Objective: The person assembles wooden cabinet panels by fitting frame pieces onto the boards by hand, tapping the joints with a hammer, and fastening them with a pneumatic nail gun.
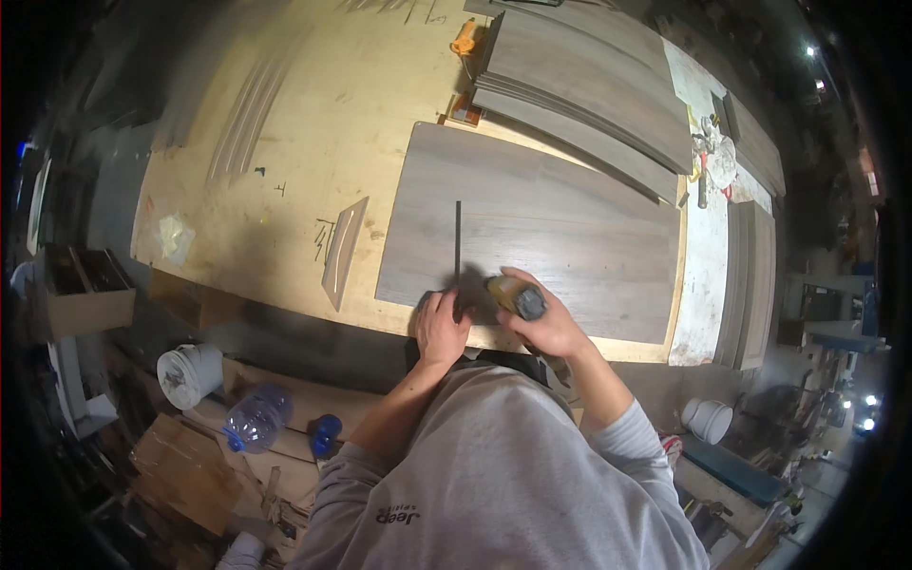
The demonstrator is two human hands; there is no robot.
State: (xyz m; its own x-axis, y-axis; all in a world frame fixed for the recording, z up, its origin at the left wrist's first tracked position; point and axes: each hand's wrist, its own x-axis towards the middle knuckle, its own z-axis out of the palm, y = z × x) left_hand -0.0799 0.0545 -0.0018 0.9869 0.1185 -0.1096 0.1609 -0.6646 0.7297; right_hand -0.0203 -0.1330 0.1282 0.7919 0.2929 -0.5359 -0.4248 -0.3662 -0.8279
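Note:
A grey-brown wood-grain panel [532, 228] lies flat on the bench in front of me. My left hand [442, 328] is at the panel's near edge, its fingers closed round the lower end of a thin dark strip [458, 237] that points away across the panel. Just to the right, my right hand [551, 323] grips a yellow and dark power tool [518, 296], which looks like a drill seen from its rear end. The tool's front end is blurred and in shadow, so I cannot tell whether it touches the strip or panel.
Stacked grey-brown boards [579, 85] stand beyond the panel, beside an orange tool [464, 38]. A narrow wooden piece [345, 252] and small dark parts lie left on the pale bench [285, 228]. Below are a white bucket [190, 375] and a clear blue bottle [258, 418].

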